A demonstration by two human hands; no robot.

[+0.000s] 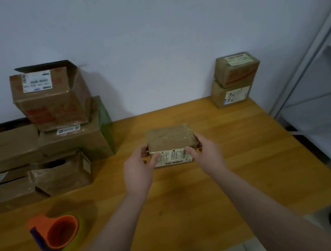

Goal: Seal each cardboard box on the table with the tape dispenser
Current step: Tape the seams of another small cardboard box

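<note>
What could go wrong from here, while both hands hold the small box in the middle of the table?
1. The left hand and right hand both grip the small box, and the tape dispenser lies apart at the left; releasing one hand may let the box shift.
2. The open box atop the left pile sits tilted; a bump while reaching could topple it.

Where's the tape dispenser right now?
In the head view, the tape dispenser lies on the table, near left, in front of the stacked boxes and well left of the left hand, which grips the small box.
</note>
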